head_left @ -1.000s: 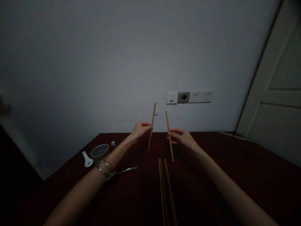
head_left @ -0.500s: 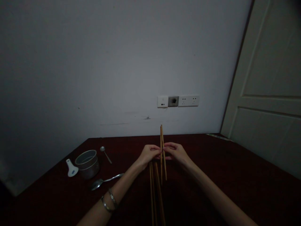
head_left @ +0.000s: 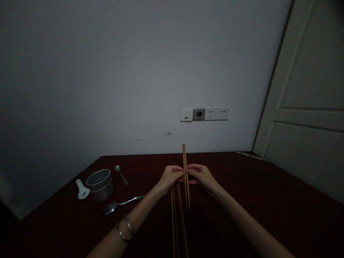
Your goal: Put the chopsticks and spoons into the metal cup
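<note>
A pair of light wooden chopsticks stands nearly upright between my hands, the two sticks side by side. My left hand pinches them from the left, thumb and fingers closed at mid-length. From the right, my right hand pinches them at the same height. Several more chopsticks lie lengthwise on the dark red table below, their far ends partly behind my left hand. Two silver bangles circle my left wrist.
Left on the table are a metal pot, a white ceramic spoon, a small long-handled spoon and a larger metal spoon close to my left forearm. Behind rises a wall with sockets; a door stands at the right.
The two held chopsticks, earlier crossed slightly and splayed at their lower ends, now lie nearly parallel and closer together. My hands have stayed in almost the same place.
</note>
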The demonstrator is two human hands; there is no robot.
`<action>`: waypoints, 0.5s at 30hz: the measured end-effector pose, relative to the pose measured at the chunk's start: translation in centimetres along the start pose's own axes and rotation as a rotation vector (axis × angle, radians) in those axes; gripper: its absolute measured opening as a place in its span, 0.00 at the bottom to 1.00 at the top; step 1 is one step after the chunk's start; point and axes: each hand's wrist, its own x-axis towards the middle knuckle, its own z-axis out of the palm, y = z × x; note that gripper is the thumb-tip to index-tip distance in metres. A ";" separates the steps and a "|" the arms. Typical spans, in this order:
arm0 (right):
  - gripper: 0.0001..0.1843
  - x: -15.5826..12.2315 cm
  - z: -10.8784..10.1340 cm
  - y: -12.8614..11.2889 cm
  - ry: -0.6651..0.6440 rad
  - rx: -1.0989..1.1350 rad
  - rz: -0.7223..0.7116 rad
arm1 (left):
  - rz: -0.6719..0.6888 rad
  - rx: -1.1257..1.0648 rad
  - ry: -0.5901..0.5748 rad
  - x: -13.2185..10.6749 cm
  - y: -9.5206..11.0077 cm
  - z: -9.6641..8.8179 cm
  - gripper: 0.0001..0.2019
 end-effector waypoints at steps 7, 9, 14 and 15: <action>0.11 -0.2 0.1 -0.1 -0.002 -0.024 -0.006 | 0.017 0.022 -0.008 0.1 -0.4 -0.2 0.07; 0.10 -0.4 0.2 -0.3 0.004 -0.026 -0.001 | 0.023 0.024 -0.024 0.1 -0.4 -0.3 0.07; 0.10 -0.3 0.0 -0.1 -0.024 -0.017 0.006 | 0.003 0.001 -0.056 0.2 -0.5 -0.4 0.09; 0.09 -0.3 0.0 0.0 -0.027 -0.015 0.010 | -0.006 -0.006 -0.055 0.2 -0.5 -0.4 0.09</action>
